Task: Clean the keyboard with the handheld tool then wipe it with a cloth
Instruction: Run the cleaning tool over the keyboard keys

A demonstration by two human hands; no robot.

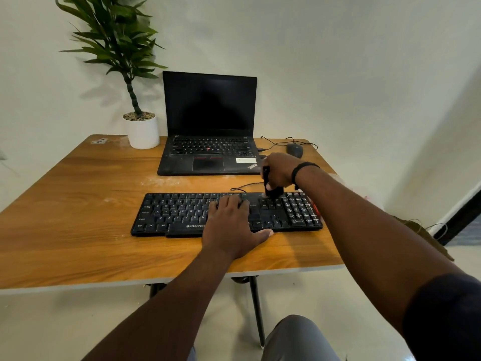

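Note:
A black wired keyboard (177, 214) lies across the near middle of the wooden table (78, 204). My left hand (231, 225) rests flat on its keys right of centre, fingers spread, thumb over the front edge. My right hand (279, 171) grips a black handheld tool (270, 190) upright. The tool's lower end touches the top key rows just left of the number pad. White dust streaks show between the number pad keys (302, 211). No cloth can be made out for certain.
An open black laptop (208, 142) with a dark screen stands behind the keyboard. A potted plant (141, 128) sits at the back left, a black mouse (295, 150) with its cable at the back right. Pale dust lies on the tabletop between laptop and keyboard.

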